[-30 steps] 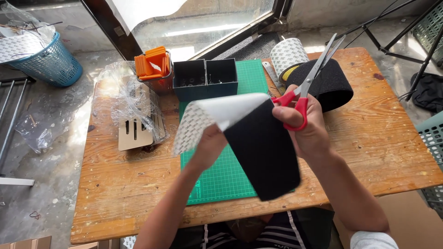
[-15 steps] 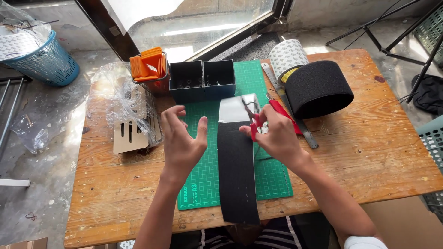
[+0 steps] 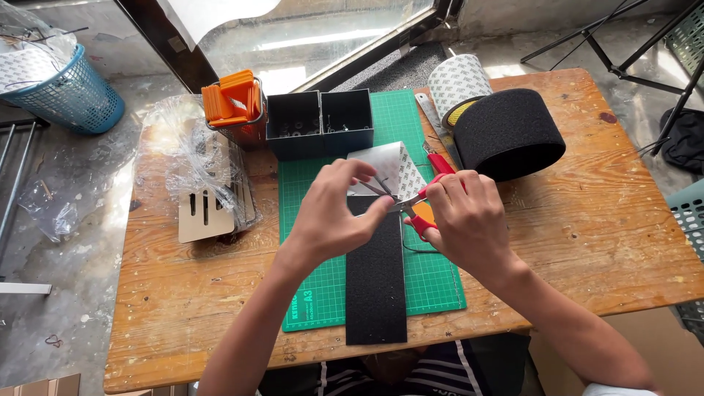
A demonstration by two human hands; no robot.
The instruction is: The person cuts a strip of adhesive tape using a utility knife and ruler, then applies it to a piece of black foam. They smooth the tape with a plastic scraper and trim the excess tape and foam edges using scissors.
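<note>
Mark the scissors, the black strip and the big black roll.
scissors point(image 3: 423, 218), head view, on the red handle.
black strip point(image 3: 376, 282), head view, mid-length on its black face.
big black roll point(image 3: 506, 132), head view, on its outer side.

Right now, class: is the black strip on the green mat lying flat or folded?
Mostly flat: the black strip lies spread along the green mat, but its far end is lifted, white backing showing.

Worn wooden plank table point(image 3: 587, 242). Directly on it: green gridded cutting mat point(image 3: 440, 282) at centre; dark two-compartment open box point(image 3: 320, 121) at 12 o'clock, overlapping the mat's far edge; orange plastic holder point(image 3: 233, 103) at 11; crumpled clear plastic bag point(image 3: 183, 158) over pale slotted card pieces point(image 3: 205, 216) at 10; thick black fabric roll point(image 3: 508, 132) and white patterned tape roll point(image 3: 456, 84) at 1–2.
</note>
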